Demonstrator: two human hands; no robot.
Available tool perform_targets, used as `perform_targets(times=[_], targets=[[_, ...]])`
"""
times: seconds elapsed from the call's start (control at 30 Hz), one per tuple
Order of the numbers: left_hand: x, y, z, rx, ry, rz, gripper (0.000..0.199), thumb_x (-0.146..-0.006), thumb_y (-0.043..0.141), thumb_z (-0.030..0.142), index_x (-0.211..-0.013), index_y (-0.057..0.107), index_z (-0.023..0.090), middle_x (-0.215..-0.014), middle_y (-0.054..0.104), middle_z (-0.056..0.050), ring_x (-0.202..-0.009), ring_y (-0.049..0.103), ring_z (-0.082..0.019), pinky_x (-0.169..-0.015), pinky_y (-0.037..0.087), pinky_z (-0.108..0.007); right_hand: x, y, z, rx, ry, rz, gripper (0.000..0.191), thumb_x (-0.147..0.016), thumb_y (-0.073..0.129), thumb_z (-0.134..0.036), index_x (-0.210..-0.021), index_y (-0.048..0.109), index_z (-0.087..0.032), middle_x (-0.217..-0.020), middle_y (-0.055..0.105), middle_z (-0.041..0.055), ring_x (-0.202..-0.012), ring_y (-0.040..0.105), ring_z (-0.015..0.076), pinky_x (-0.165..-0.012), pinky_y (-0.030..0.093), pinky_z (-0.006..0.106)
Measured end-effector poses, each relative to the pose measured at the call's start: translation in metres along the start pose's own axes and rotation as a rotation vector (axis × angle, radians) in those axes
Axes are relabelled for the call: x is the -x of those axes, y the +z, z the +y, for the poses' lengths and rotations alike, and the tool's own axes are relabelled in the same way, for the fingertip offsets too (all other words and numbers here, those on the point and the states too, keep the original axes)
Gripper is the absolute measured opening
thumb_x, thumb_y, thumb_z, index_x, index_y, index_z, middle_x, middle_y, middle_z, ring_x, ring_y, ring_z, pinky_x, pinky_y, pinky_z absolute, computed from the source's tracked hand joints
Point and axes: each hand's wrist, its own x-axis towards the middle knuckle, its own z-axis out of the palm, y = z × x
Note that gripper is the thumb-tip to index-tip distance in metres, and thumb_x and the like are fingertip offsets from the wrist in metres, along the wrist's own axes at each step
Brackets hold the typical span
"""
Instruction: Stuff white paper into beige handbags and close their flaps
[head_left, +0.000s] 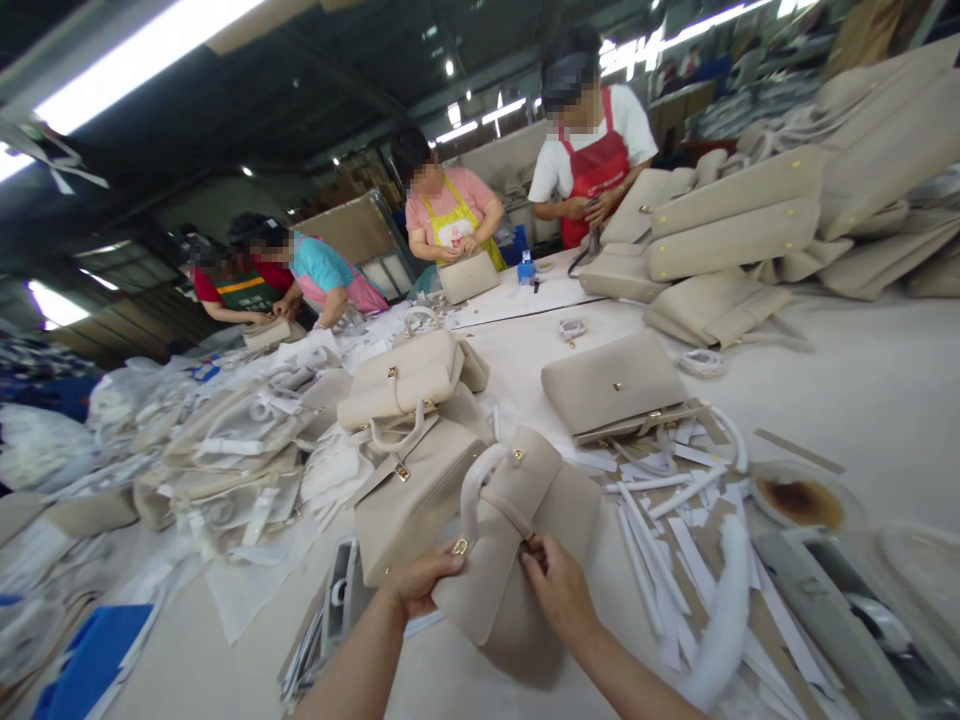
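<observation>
A beige handbag point(491, 590) is tilted on the table between my two hands. Its handle point(474, 490) is wrapped in white material, with gold rings at the ends. My left hand point(424, 585) grips the bag's left edge, thumb beside a gold ring. With fingers pinched, my right hand point(555, 580) holds the narrow strap point(514, 518) near its end, at the front of the flap. Right behind the held bag stands another beige handbag point(412, 490) with a gold clasp.
More bags point(615, 385) lie across the table, and a large pile point(750, 220) rises at right. White paper strips point(675, 560), a dish with brown liquid point(802, 500) and a grey tray point(847, 600) sit nearby. Several co-workers point(454, 215) stand along the far side.
</observation>
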Motion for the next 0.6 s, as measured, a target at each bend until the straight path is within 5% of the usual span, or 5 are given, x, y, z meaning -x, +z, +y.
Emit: perform_targets(times=[0.23,0.47,0.6], targets=[[-0.015,-0.007,-0.016,0.023,0.063,-0.065,0.062,-0.061,0.066,0.045,-0.117,0.052,0.023,-0.101,0.068,0.000,-0.101,0.060,-0.028,-0.091,0.040,-0.041,-0.011,-0.015,0.013,-0.137,-0.003,-0.140,0.024,-0.087,0.038,-0.039,-0.094,0.050,-0.021,-0.072,0.060,0.0008,-0.065,0.057,0.0167,-0.061,0.047,0.029],[-0.038,-0.005,-0.019,0.058,-0.008,-0.007,0.061,-0.090,0.012,0.050,-0.117,0.052,0.012,-0.091,0.068,-0.002,-0.099,0.061,-0.024,-0.084,0.044,-0.041,-0.010,-0.008,0.014,0.192,-0.229,-0.004,0.027,-0.089,0.038,-0.030,-0.097,0.062,-0.021,-0.086,0.058,0.0056,-0.084,0.056,0.0192,-0.078,0.045,0.033],[-0.046,0.001,-0.012,0.089,-0.022,-0.013,0.058,-0.087,0.027,0.056,-0.116,0.052,0.013,-0.092,0.068,-0.003,-0.101,0.060,-0.025,-0.087,0.044,-0.040,-0.012,0.002,0.016,0.217,-0.238,-0.021,0.029,-0.090,0.036,-0.029,-0.094,0.063,-0.019,-0.084,0.056,0.0062,-0.081,0.055,0.0189,-0.077,0.045,0.033]])
